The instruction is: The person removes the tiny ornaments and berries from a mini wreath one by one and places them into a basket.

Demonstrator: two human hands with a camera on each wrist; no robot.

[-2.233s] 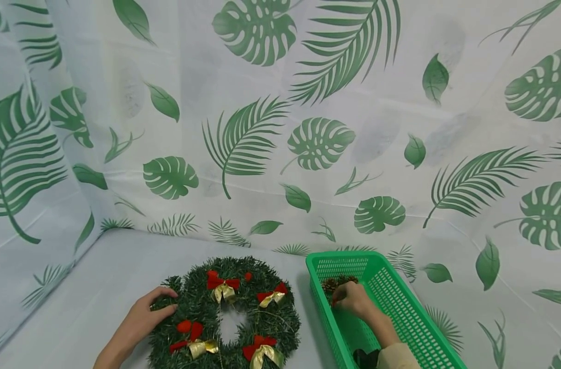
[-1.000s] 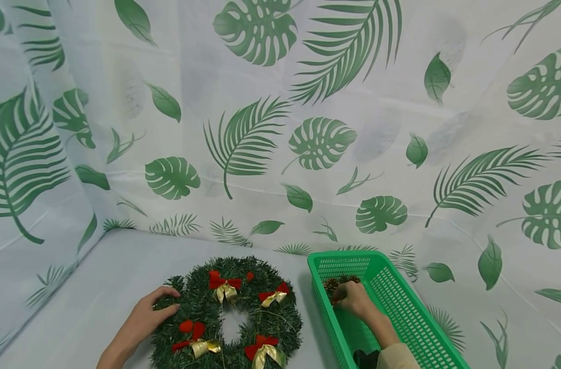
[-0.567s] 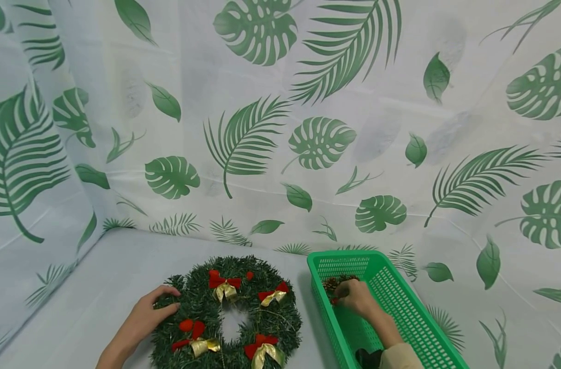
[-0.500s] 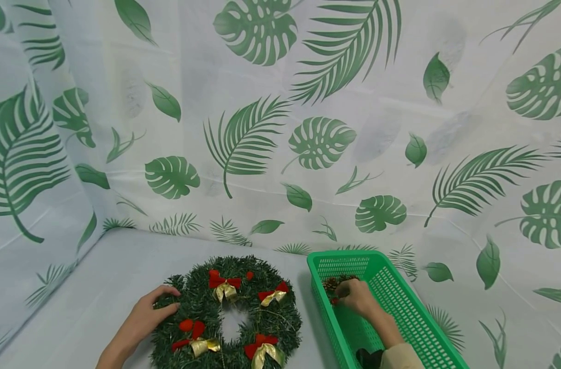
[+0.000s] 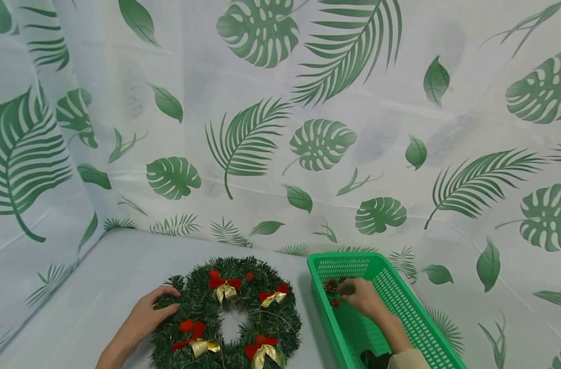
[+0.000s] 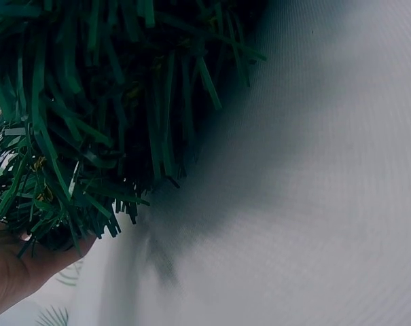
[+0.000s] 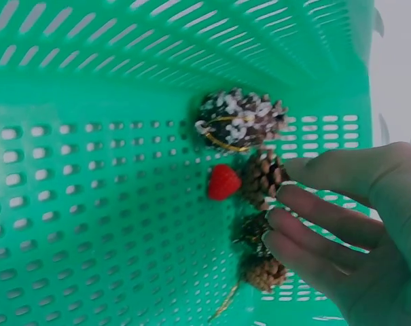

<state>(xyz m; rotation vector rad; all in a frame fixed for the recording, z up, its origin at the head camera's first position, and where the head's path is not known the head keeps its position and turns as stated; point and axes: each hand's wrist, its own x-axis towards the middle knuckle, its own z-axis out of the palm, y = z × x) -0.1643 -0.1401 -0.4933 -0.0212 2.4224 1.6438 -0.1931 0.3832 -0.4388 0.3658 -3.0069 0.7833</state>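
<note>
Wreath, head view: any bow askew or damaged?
Yes, the lower-left bow on the wreath looks askew: its gold tails run sideways toward the picture's right, whereas those of the lower-right bow point down. No damage visible at this size.

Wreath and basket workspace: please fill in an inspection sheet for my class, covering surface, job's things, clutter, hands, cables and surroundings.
Surface: plain white tabletop.
Job's things: wreath with four red-and-gold bows; green basket holding pine cones and a red berry-like piece.
Clutter: nothing seen.
Hands: left hand touches the wreath's left edge; right hand is inside the basket, at the pine cones.
Cables: nothing seen.
Surroundings: white sheeting printed with green leaves.
</note>
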